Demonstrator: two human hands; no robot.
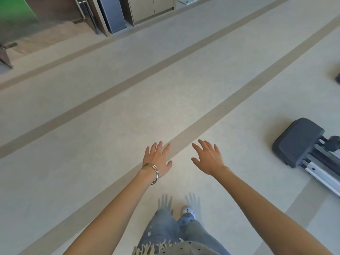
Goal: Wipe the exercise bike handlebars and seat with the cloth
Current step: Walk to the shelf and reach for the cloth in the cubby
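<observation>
From the head camera, both hands were stretched out in front over the floor [92, 144], palms down. The left hand [157, 159], with thin bangles [153, 171] at the wrist, had its fingers straight and slightly spread, holding nothing. The right hand [208, 159] was just beside it, also spread flat and holding nothing; the two did not touch.

The grey padded block [298, 141] lay well to the right of the right hand, near the frame's right edge, mounted on a silver metal rail [320, 172] that ran off toward the lower right. It was possibly part of the exercise bike, but too little of it showed to be sure.

A tan stripe [220, 111] crossed the floor diagonally beneath the hands. Ahead and to the left the floor ran broad and open up to the cabinets [150, 8] along the far wall. Jeans [165, 229] and one shoe [187, 212] showed below.
</observation>
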